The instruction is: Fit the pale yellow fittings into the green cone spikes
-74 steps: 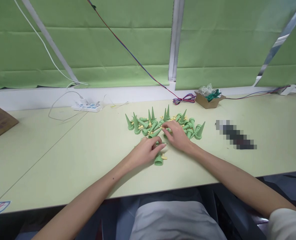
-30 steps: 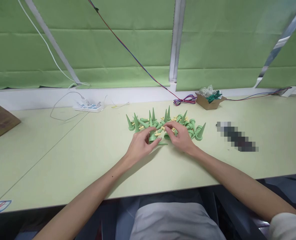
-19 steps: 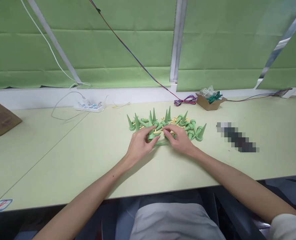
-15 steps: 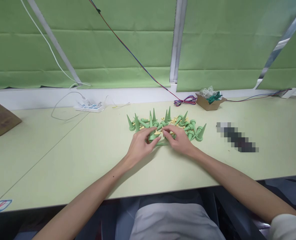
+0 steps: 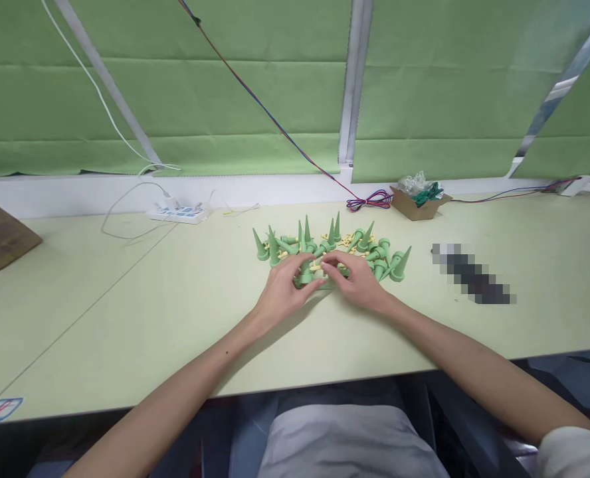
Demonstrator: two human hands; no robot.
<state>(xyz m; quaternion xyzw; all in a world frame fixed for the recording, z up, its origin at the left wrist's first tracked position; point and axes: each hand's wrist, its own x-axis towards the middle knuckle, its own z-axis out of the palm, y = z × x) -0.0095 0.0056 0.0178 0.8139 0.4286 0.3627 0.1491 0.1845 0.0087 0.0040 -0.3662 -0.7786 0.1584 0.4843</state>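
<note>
Tipped upright since the first frame, a green cone (image 5: 305, 271) stands in the loosely curled left hand (image 5: 281, 291), nearer than the pile (image 5: 323, 248); its yellow peg (image 5: 315, 265) points toward the right hand (image 5: 359, 279), fingertips nearly pinched, hold unclear.

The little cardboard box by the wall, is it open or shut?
Open: clear plastic and green stuff poke out of the cardboard box.

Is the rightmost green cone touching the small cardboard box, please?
Apart. The head view shows bare tabletop between the rightmost green cone and the cardboard box behind it.
</note>
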